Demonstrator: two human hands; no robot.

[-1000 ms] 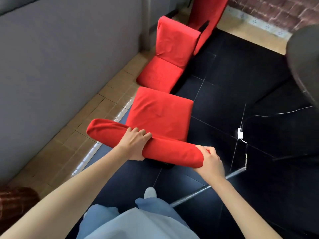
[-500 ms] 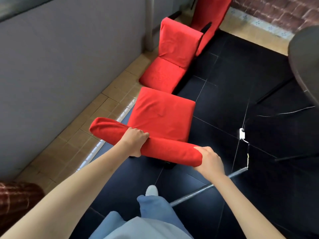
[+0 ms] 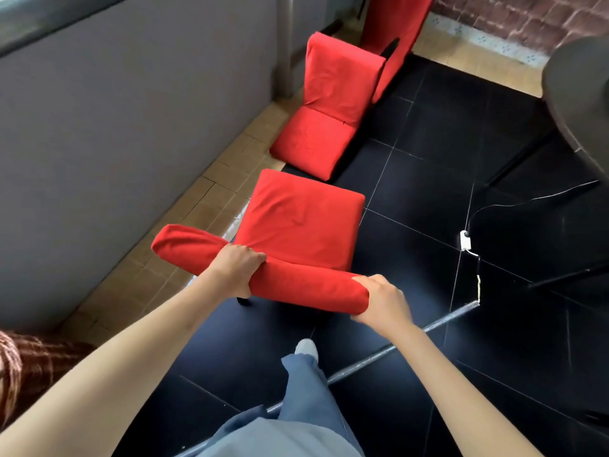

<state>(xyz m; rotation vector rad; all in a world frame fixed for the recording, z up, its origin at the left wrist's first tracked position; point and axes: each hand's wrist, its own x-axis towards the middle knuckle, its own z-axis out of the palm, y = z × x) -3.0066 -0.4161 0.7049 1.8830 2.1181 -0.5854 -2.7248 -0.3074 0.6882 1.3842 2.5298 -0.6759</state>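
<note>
Left hand (image 3: 235,268) and right hand (image 3: 382,301) curl round the backrest of the red fabric-covered chair (image 3: 303,222); apparently a repositioning step, next needing an even pull

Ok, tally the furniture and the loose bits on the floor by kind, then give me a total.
Red chairs: 3 (near chair, middle chair, far chair)
Dark table: 1
White plug: 1
Metal rod: 1
Total: 6
</note>
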